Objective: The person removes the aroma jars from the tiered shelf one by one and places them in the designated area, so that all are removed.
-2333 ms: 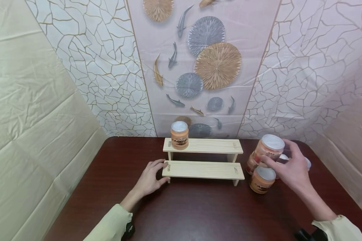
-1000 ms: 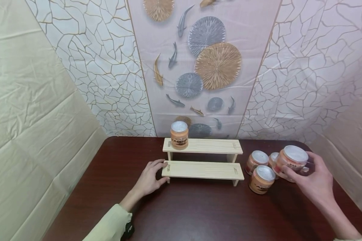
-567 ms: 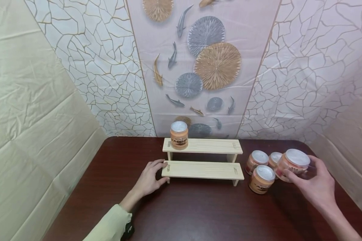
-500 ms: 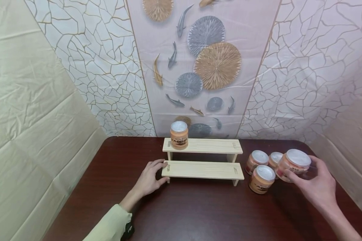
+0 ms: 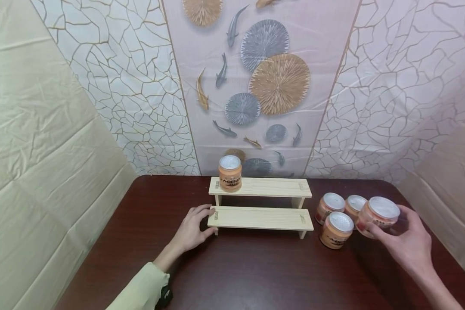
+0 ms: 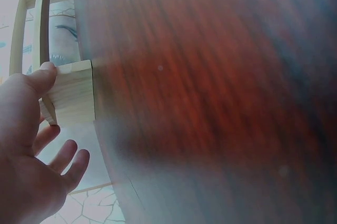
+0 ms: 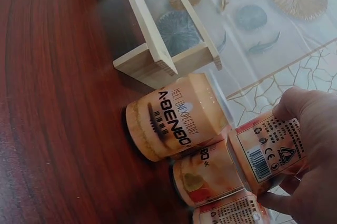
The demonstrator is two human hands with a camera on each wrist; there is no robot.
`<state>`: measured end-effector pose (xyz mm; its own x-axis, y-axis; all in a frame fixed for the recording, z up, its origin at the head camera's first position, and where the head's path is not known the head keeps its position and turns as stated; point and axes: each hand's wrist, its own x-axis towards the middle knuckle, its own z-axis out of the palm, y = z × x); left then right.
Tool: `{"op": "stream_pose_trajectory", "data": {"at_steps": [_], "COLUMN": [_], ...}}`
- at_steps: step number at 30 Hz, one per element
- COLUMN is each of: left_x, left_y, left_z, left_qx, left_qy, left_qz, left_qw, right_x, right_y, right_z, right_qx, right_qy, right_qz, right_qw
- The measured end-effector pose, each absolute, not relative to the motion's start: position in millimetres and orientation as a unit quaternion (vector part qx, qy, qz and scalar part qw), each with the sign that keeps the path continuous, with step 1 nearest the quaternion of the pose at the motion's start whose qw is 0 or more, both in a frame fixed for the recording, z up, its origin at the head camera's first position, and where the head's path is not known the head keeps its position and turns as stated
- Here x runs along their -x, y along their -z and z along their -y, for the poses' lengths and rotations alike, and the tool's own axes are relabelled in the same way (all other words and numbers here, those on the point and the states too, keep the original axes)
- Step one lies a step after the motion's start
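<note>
One high view, two close ones
The head view faces forward and down, wooden stand (image 5: 260, 217) near six o'clock; the tilted wrist views share it, at ten in the left, twelve in the right.

at least five jars (image 5: 230, 176) (image 5: 323, 211) (image 5: 353, 209) (image 5: 335, 234) (image 5: 383, 207), two wooden shelves (image 5: 271, 187) (image 5: 260, 218), two hands (image 5: 191, 230) (image 5: 408, 243), one table (image 5: 263, 271)

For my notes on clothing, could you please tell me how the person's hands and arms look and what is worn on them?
The left hand is bare, below a pale yellow-green sleeve with a partly hidden black item at the cuff. The right hand is bare too; no sleeve shows on the visible part of its forearm.
</note>
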<state>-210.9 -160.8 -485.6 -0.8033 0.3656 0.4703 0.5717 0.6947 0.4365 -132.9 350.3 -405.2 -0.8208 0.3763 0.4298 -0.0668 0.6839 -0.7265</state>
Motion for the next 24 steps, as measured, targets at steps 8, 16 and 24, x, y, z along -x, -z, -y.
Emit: {"op": "stream_pose_trajectory", "data": {"at_steps": [8,16,24], "left_x": [211,211,211], "left_y": [485,485,486], "left_z": [161,162,162], "left_qx": [0.259,0.262,0.258], "left_qy": [0.29,0.288,0.292], "left_qz": [0.905,0.905,0.906], "left_qw": [0.174,0.171,0.168], "right_x": [132,131,129], "right_y": [416,426,435], "right_z": [-349,-349,-350], "right_qx": [0.093,0.094,0.094], "right_qy": [-0.386,-0.383,-0.385], "right_qz": [0.873,0.875,0.876], "right_qw": [0.284,0.279,0.276]}}
